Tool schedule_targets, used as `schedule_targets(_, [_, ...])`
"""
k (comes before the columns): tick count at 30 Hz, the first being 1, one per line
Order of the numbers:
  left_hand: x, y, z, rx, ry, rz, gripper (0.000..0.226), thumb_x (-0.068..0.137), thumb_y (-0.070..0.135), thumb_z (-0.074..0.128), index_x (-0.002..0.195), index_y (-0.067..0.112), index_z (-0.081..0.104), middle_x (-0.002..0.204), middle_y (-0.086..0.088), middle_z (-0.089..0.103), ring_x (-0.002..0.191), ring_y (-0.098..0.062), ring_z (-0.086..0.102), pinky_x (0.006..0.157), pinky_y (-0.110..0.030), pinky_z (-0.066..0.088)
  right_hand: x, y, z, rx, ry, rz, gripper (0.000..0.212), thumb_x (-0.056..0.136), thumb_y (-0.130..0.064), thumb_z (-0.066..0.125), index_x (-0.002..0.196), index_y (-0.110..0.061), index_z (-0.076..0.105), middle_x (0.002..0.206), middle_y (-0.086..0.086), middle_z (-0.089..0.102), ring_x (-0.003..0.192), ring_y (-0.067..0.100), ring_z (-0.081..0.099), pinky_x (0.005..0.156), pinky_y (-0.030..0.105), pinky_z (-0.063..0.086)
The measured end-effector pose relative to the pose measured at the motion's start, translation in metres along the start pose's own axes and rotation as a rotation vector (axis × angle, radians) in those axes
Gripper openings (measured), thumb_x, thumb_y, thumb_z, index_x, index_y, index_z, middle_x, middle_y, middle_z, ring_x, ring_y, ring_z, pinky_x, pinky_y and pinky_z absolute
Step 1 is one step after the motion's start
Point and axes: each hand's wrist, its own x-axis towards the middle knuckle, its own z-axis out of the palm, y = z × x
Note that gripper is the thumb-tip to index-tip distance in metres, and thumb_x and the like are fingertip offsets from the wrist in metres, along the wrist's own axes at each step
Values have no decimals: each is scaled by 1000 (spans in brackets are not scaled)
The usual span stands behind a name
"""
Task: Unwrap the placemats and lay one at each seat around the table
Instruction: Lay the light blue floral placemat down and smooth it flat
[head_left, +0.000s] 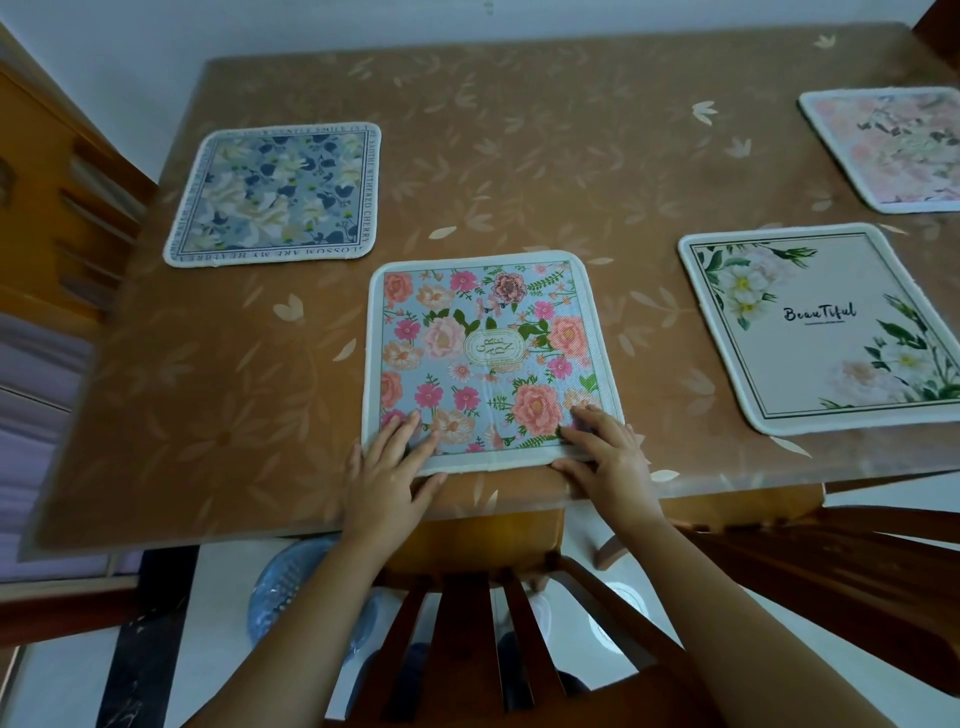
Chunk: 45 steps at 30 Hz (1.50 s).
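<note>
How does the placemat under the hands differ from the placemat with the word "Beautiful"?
The pink-flower placemat is covered all over with pink and orange blooms on blue; the Beautiful placemat is mostly plain cream, with white flowers only at its corners. The left hand and right hand press on the first; nothing touches the second. The first lies before the near chair, the second further right. Both are square with rounded corners.

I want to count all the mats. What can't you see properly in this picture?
- Pink placemat, head view: the right frame edge cuts it off.
- Beautiful placemat: its right corner runs off the frame.
- Blue placemat: border words too small to read fully.
- Garden placemat: left hand and right hand cover its near corners.
</note>
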Motion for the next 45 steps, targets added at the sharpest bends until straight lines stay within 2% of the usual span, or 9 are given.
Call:
schedule_targets(9, [0, 0, 4, -18, 35, -5, 51, 84, 50, 42, 127, 25, 50, 142, -7, 41, 134, -28, 29, 103, -61, 20, 1, -1, -2, -6, 5, -15, 36, 75, -16, 72, 107, -3, 64, 126, 17, 55, 122, 37, 44, 98, 61, 35])
schedule_targets(16, [2, 3, 0, -41, 10, -1, 72, 86, 66, 11, 125, 22, 53, 140, -10, 44, 132, -32, 31, 100, -64, 23, 4, 3, -2, -28, 4, -36, 39, 73, -19, 74, 106, -1, 64, 123, 17, 57, 118, 36, 47, 98, 59, 37])
schedule_targets(20, [4, 5, -2, -17, -15, 29, 66, 88, 60, 17, 119, 20, 59, 136, -11, 48, 129, -35, 36, 93, -69, 31, 3, 4, -1, -42, 20, -55, 40, 71, -20, 76, 105, -2, 64, 120, 17, 59, 116, 36, 50, 95, 61, 40])
schedule_targets(25, [6, 0, -5, -17, -51, 14, 77, 85, 66, 2, 124, 25, 54, 141, -7, 44, 133, -29, 29, 98, -64, 29, 4, 4, 2, -35, 28, -50, 41, 70, -20, 77, 104, -2, 64, 120, 16, 59, 115, 35, 51, 95, 60, 41])
schedule_targets(27, [5, 0, -6, -20, -46, 22, 75, 85, 65, 6, 123, 24, 55, 139, -9, 46, 132, -30, 32, 97, -63, 31, 4, 4, 2, -31, 23, -40, 41, 70, -20, 77, 104, -2, 65, 121, 17, 59, 116, 35, 50, 95, 61, 40])
schedule_targets(31, [4, 3, -8, -20, -14, 30, 55, 83, 53, 32, 118, 21, 60, 133, -11, 52, 126, -33, 40, 93, -63, 36, 4, 3, 0, -24, 16, -31, 39, 70, -18, 76, 103, -1, 65, 120, 18, 59, 115, 37, 50, 95, 61, 40])
schedule_targets(37, [4, 2, -5, -48, 77, 43, 43, 80, 43, 48, 109, 17, 66, 124, -12, 59, 117, -35, 49, 89, -60, 41, 5, 3, -1, -24, 8, -46, 39, 70, -18, 76, 103, 0, 65, 119, 19, 59, 115, 38, 50, 94, 62, 40])
schedule_targets(41, [3, 3, -2, -53, 128, 50, 44, 79, 44, 46, 104, 15, 69, 119, -12, 62, 114, -35, 52, 87, -59, 43, 5, 4, -2, -29, -6, -38, 40, 71, -20, 76, 105, -2, 65, 121, 18, 59, 117, 36, 50, 94, 62, 39])
schedule_targets(45, [2, 3, -2, -62, 124, 31, 47, 80, 47, 43, 107, 17, 67, 123, -11, 60, 118, -33, 49, 89, -63, 40, 5, 3, -3, -52, -4, -39, 40, 72, -21, 76, 106, -3, 65, 122, 16, 59, 118, 35, 49, 95, 63, 38])
